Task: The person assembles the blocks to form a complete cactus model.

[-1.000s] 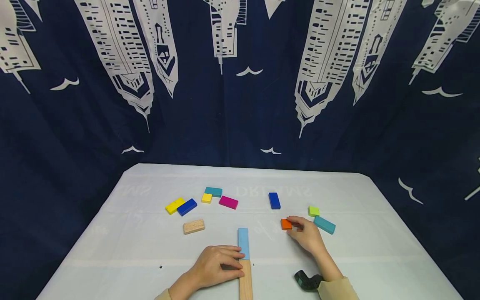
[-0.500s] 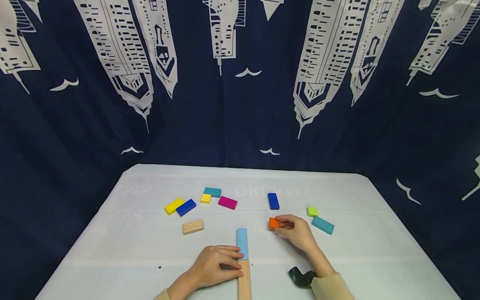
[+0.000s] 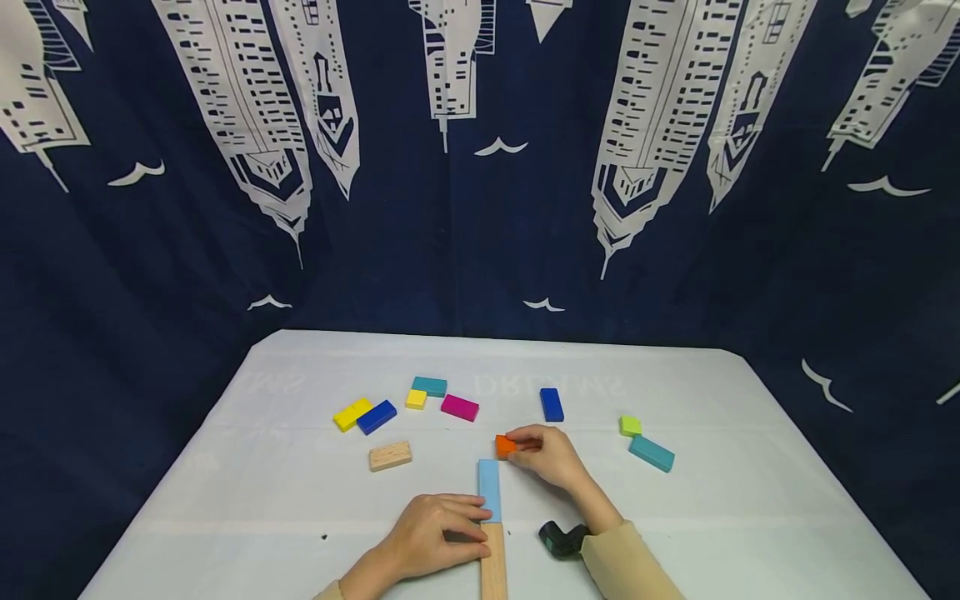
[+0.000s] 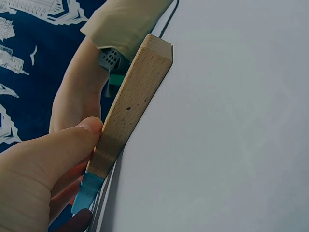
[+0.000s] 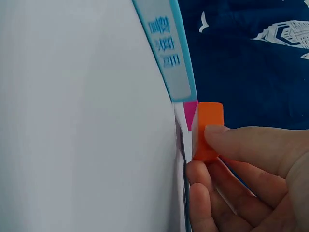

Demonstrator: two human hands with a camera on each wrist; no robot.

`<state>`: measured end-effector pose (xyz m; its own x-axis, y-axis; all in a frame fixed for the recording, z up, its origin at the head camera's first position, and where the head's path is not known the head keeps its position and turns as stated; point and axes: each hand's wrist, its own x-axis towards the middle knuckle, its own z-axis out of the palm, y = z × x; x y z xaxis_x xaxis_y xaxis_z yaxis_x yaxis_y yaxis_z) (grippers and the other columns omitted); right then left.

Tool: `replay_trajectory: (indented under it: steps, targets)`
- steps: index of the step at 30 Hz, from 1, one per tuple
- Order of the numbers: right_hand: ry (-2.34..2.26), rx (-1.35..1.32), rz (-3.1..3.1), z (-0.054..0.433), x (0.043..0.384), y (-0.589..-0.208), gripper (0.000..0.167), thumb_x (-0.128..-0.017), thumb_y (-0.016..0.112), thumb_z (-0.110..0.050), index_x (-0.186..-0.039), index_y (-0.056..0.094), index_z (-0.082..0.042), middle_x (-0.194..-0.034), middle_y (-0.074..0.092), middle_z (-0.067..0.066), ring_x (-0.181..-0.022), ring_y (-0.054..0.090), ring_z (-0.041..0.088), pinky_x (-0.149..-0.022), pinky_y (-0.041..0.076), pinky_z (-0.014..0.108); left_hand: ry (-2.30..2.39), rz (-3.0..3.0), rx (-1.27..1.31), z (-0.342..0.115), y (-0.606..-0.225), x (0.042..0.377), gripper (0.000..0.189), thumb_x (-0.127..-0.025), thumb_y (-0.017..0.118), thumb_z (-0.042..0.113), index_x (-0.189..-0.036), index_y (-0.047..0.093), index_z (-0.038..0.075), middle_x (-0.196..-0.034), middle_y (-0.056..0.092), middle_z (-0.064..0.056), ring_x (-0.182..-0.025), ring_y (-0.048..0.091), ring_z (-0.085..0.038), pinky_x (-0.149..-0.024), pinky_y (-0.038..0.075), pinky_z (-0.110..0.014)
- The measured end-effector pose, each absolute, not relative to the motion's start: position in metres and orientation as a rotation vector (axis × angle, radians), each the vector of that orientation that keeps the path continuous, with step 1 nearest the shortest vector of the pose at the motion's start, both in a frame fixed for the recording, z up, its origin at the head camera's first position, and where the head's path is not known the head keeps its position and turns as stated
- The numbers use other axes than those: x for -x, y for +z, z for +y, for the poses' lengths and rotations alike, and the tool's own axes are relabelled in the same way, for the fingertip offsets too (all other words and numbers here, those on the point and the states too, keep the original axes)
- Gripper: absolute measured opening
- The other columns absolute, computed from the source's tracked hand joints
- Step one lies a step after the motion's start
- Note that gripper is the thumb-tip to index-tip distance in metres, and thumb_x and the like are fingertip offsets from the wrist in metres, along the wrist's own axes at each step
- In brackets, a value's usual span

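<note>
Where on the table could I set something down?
Two bare patches of table: right of the right sleeve and nearer teal block, and left of the small wooden block and left hand, bar a dark speck. It's crowded at back left, where coloured blocks cluster, and near the light blue block, where the right hand holds an orange block.

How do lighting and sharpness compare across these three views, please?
Head view: edges fairly crisp, faint shadow beneath the right hand; left wrist view: dimmer, tabletop greyish, grain showing on the long wooden block; right wrist view: tabletop pale, nearly featureless, orange block clear-edged.
</note>
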<state>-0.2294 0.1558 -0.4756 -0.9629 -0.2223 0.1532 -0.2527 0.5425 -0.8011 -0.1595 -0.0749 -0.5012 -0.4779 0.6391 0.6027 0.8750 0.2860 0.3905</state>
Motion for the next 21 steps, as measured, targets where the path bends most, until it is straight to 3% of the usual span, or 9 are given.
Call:
replay_trajectory:
  steps: [9, 13, 21]
  targets:
    - [1.394, -0.431, -2.733, 0.144, 0.233, -0.478, 0.021, -0.076, 0.076, -0.011, -0.096, 0.072, -0.005, -0.086, 0.066, 0.002, -0.075, 0.058, 0.013, -0.069, 0.051, 0.026, -1.076, -2.286, 1.35, -0.075, -0.501, 0.16, 0.014, -0.079, 0.075, 0.034, -0.079, 0.076, 0.02, -0.103, 0.07, 0.007, -0.105, 0.061, -0.008, -0.088, 0.048, -0.02]
    - [1.375, -0.441, -2.735, 0.141, 0.233, -0.481, 0.02, -0.079, 0.074, -0.012, -0.098, 0.072, -0.007, -0.09, 0.065, 0.003, -0.077, 0.056, 0.014, -0.07, 0.049, 0.026, -1.046, -2.237, 1.361, -0.074, -0.501, 0.16, 0.013, -0.079, 0.075, 0.033, -0.079, 0.076, 0.02, -0.101, 0.07, 0.006, -0.103, 0.062, -0.008, -0.087, 0.048, -0.02]
    - [1.324, -0.536, -2.686, 0.139, 0.228, -0.487, 0.021, -0.085, 0.066, -0.011, -0.106, 0.071, -0.01, -0.107, 0.066, 0.002, -0.098, 0.059, 0.018, -0.083, 0.049, 0.032, -1.059, -2.247, 1.354, -0.073, -0.502, 0.16, 0.012, -0.079, 0.076, 0.032, -0.08, 0.077, 0.02, -0.101, 0.07, 0.006, -0.104, 0.062, -0.007, -0.088, 0.047, -0.02]
